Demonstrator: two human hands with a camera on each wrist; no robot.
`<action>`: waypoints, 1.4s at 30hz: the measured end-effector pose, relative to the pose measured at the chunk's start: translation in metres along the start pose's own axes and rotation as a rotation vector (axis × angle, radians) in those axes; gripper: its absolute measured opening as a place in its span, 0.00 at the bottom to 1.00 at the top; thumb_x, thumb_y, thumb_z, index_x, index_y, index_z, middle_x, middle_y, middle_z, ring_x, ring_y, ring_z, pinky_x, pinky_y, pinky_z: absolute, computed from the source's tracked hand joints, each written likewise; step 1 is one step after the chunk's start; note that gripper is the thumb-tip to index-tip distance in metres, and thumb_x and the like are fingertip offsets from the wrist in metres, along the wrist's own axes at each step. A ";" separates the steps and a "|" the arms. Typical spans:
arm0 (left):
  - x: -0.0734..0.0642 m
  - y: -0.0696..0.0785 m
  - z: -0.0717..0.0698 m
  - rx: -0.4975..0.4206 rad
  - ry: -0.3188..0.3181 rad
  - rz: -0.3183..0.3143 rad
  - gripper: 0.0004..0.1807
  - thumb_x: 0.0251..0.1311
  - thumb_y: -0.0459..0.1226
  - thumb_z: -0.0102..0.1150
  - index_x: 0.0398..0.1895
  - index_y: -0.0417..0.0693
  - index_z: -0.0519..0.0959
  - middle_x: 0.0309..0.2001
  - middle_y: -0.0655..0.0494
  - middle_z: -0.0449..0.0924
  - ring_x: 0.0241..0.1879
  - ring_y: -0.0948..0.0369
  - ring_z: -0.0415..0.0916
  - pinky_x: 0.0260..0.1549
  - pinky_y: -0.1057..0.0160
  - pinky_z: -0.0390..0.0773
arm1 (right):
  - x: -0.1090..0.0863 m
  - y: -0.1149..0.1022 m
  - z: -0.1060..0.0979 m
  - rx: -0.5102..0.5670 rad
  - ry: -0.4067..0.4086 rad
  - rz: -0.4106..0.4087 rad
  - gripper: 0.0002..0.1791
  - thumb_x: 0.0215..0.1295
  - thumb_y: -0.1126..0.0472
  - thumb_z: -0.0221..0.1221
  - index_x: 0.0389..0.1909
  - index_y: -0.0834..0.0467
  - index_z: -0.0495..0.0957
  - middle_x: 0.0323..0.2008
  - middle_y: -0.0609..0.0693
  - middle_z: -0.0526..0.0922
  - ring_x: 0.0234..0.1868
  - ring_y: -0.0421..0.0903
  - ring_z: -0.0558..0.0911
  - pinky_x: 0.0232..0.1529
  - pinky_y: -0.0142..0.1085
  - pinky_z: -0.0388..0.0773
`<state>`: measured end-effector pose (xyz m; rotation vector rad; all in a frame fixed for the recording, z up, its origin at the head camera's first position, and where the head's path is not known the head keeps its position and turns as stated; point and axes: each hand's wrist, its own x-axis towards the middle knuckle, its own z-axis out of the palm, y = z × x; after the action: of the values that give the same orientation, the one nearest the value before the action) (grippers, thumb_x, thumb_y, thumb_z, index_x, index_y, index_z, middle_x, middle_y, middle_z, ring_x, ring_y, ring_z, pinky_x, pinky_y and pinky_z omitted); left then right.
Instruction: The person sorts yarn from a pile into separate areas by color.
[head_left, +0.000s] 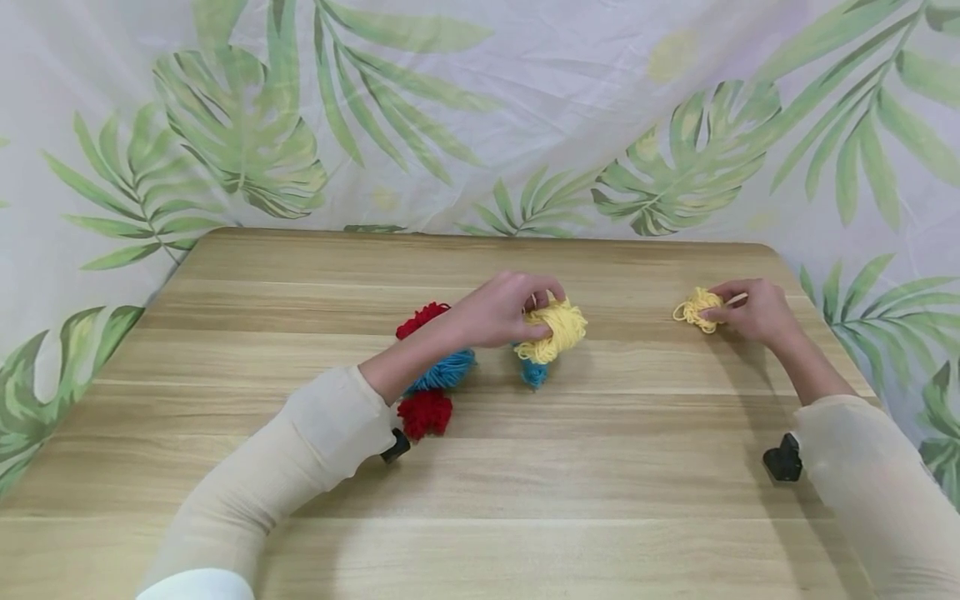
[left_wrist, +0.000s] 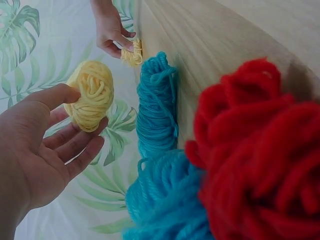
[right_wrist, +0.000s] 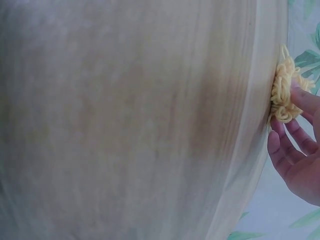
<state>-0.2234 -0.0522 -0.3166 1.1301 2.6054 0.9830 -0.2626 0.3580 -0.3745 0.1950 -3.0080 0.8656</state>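
head view: left and right hands (head_left: 504, 308) (head_left: 757, 312) pinch separate yellow yarn bundles (head_left: 564, 327) (head_left: 700, 307), the left one near blue yarn (head_left: 534, 375).

1. The person's left arm (head_left: 225, 508) slants up from the lower left to the centre, its beige sleeve (head_left: 330, 421) ending short of the bare wrist (head_left: 438, 333).
2. The left hand (head_left: 504, 310) pinches between thumb and fingers; in the left wrist view, the lower fingers are gently bent and slightly spread.
3. The right arm (head_left: 873, 483) angles up and leftward from the lower right, also sleeved to below the wrist.
4. The right hand (head_left: 756, 312), well apart from the left, pinches too, its lower fingers loosely curved.
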 end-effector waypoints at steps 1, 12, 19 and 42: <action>0.002 0.000 0.000 0.004 0.001 -0.003 0.18 0.61 0.32 0.70 0.54 0.39 0.81 0.41 0.48 0.84 0.41 0.55 0.78 0.45 0.62 0.79 | 0.000 0.000 0.000 0.001 0.000 -0.001 0.25 0.64 0.61 0.72 0.54 0.75 0.80 0.52 0.75 0.81 0.49 0.72 0.83 0.28 0.25 0.76; 0.017 0.005 0.005 0.044 -0.025 0.007 0.18 0.62 0.33 0.69 0.55 0.39 0.81 0.41 0.49 0.84 0.41 0.57 0.78 0.46 0.62 0.78 | 0.000 0.001 -0.001 0.009 0.007 -0.011 0.25 0.63 0.62 0.72 0.53 0.75 0.80 0.51 0.76 0.81 0.48 0.73 0.83 0.28 0.26 0.76; 0.021 0.007 0.006 0.049 -0.034 0.013 0.17 0.63 0.33 0.68 0.55 0.39 0.81 0.44 0.47 0.85 0.42 0.55 0.79 0.46 0.61 0.79 | 0.001 -0.001 0.000 0.024 -0.003 0.002 0.25 0.63 0.62 0.72 0.54 0.75 0.80 0.50 0.75 0.81 0.48 0.71 0.84 0.27 0.27 0.77; 0.046 0.009 0.017 0.086 -0.023 0.014 0.18 0.64 0.35 0.69 0.56 0.41 0.81 0.44 0.47 0.85 0.41 0.57 0.80 0.45 0.61 0.78 | -0.001 0.000 0.000 0.003 0.003 0.003 0.25 0.63 0.61 0.72 0.54 0.75 0.80 0.50 0.75 0.81 0.48 0.72 0.83 0.27 0.28 0.77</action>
<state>-0.2450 -0.0069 -0.3187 1.1736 2.6488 0.8631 -0.2614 0.3579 -0.3740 0.1897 -3.0052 0.8693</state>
